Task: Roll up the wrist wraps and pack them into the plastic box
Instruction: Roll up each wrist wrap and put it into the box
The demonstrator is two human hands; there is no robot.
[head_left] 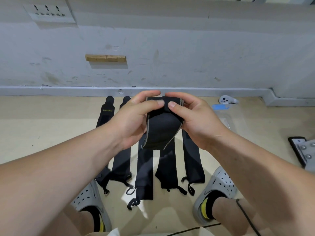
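Both hands hold one black wrist wrap with grey edging (162, 128) in the air above the floor. My left hand (134, 120) grips its left side, thumb on top. My right hand (196, 120) grips its right side, thumb pressing the folded top end. The wrap's tail hangs down below the hands. Several more black wrist wraps (144, 171) lie flat side by side on the beige floor beneath; the leftmost one (106, 113) bears yellow lettering. A clear plastic box with a blue clip (221, 109) sits on the floor to the right, partly hidden by my right hand.
A white controller (227, 99) lies by the baseboard at the right. A black and metal plate (302, 150) sits at the right edge. My feet in grey perforated clogs (219, 184) flank the wraps. A cable (196, 229) runs along the floor near the bottom.
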